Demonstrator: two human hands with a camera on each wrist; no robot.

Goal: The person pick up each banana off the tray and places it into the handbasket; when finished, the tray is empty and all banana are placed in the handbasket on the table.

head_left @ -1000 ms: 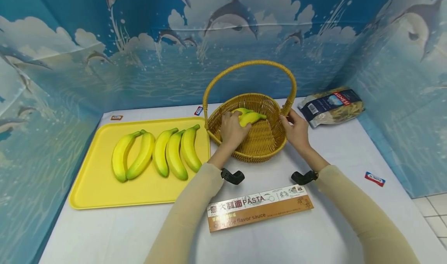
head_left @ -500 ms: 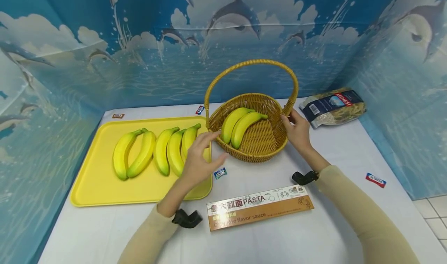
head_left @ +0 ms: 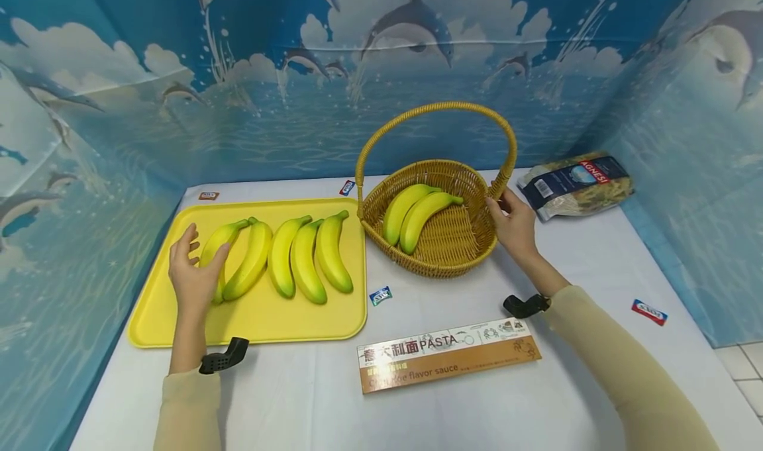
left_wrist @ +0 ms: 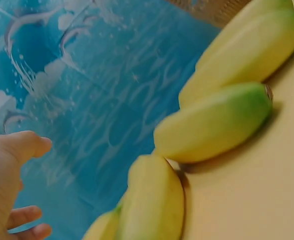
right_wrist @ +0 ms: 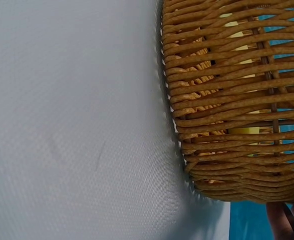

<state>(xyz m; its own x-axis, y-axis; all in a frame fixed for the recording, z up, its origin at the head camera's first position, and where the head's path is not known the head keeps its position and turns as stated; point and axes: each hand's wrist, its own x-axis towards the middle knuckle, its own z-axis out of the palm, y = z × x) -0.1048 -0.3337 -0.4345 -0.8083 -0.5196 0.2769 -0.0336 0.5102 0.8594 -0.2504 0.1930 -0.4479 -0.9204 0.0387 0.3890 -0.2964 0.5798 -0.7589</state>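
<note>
My left hand (head_left: 193, 279) hovers over the left side of the yellow tray (head_left: 161, 325), fingers spread and holding nothing. Right beside it is the leftmost banana (head_left: 216, 246), partly covered by the thumb in the head view. Several bananas (head_left: 306, 262) lie in a row on the tray; the left wrist view shows some of them close, including one banana (left_wrist: 214, 122) with a green tip. At the right rim of the wicker basket (head_left: 444, 265), my right hand (head_left: 517, 231) pinches the edge by the handle's foot. Two bananas (head_left: 426, 219) rest inside the basket.
A flat pasta box (head_left: 447, 355) lies in front of the basket. Behind the right hand is a bag of pasta (head_left: 578, 185). Small wrapped candies, such as a green packet (head_left: 380, 296) and a red packet (head_left: 650, 312), dot the white cloth. A dolphin-print curtain (head_left: 286, 126) stands behind.
My left hand has let go of a banana in the basket, pulled out and swung left across the tray to the leftmost banana. The right hand has stayed at the basket's rim.
</note>
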